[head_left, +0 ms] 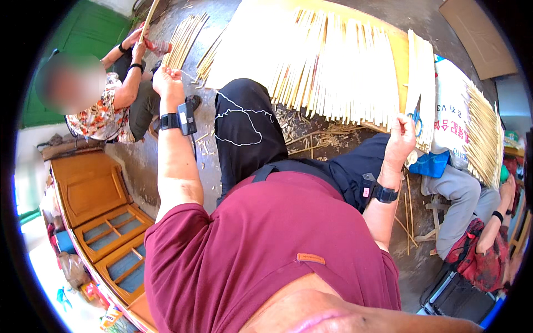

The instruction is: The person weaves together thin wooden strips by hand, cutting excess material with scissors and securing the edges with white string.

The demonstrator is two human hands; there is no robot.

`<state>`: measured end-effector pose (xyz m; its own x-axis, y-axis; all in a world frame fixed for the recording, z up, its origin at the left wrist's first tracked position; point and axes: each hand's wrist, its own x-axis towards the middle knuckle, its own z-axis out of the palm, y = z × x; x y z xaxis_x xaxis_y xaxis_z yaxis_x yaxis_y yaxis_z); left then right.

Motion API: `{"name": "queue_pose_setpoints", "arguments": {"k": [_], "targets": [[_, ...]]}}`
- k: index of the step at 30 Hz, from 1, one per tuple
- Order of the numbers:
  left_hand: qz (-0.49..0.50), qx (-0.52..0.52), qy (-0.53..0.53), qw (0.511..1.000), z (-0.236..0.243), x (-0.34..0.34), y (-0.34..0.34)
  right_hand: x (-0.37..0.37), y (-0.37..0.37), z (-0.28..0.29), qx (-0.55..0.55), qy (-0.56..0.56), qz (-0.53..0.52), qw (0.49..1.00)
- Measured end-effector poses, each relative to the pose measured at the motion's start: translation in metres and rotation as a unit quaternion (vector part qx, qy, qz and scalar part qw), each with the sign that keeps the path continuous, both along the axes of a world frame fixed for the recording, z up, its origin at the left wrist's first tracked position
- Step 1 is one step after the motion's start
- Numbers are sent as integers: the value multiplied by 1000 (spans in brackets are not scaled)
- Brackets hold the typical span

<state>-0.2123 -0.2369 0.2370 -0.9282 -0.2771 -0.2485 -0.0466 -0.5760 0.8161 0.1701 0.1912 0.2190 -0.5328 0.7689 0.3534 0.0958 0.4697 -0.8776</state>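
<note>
My left hand [167, 82] is raised with its fingers closed, and a white string [239, 143] trails from it across my dark trouser leg in loose loops. Further right, my right hand [401, 139] is held up with fingers pinched together; what it holds, if anything, is too small to make out. Close by that hand lie blue-handled scissors [416, 120]. Beyond my knees, a row of thin pale sticks [319, 66] lies side by side on a yellowish board [266, 11]. Another bundle of sticks [425, 83] lies at the board's right end.
At the left, a seated person [94, 105] holds a long stick near more sticks [186, 41]. A person in grey trousers [461, 205] sits at the right beside a printed white sack [451, 102] and more sticks [484, 136]. Wooden cabinet doors [91, 194] stand left; stick scraps litter the floor.
</note>
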Motion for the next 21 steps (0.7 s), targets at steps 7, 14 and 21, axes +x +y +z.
{"name": "queue_pose_setpoints", "arguments": {"k": [7,14,21], "targets": [[-149,10,12,989,0,12,77,9,-19,17,-139,29,11,990],[-547,20,27,836,88,204,221,6,-58,85,-186,46,88,978],[-636,55,142,757,112,273,214,22,-95,106,-244,140,156,947]]}}
